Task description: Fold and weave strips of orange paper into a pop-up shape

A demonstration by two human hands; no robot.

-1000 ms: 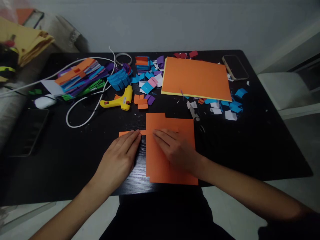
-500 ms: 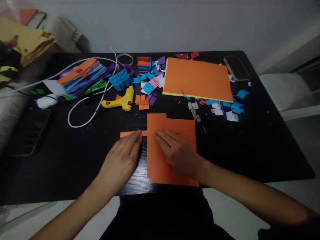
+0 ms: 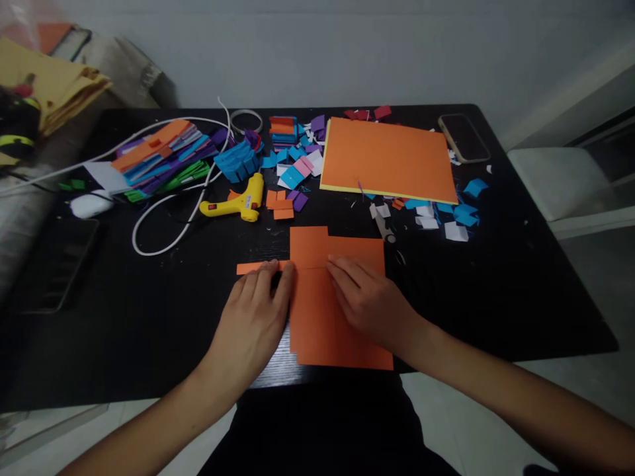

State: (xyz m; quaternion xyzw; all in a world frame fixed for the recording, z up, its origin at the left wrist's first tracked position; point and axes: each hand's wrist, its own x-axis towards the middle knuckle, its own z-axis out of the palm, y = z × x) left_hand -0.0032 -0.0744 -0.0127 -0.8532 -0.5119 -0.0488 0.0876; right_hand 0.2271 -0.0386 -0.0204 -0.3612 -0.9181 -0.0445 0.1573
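Orange sheets (image 3: 312, 317) lie flat near the table's front edge, overlapping and slightly offset. A narrow orange strip (image 3: 247, 268) sticks out to their left, with a thin line running across the sheets level with it. My left hand (image 3: 255, 317) rests on the strip with fingers spread, its index fingertip at the sheets' left edge. My right hand (image 3: 370, 297) lies on the sheets, its fingers close together and stretched out, pointing left; the fingertips touch the paper near the line. Whatever is under the right palm is hidden.
A yellow glue gun (image 3: 238, 204), white cable (image 3: 161, 254) and bundled coloured paper (image 3: 163, 155) are at the back left. Behind the sheets lies a larger orange stack (image 3: 389, 158) among paper pieces. Scissors (image 3: 384, 230) sit right of the sheets. Phones lie at the left (image 3: 59, 264) and back right (image 3: 465, 137).
My right hand has slid right across the sheets. My left hand has moved slightly right, its index finger now apart from the others and reaching the sheets' edge. The view has shifted slightly.
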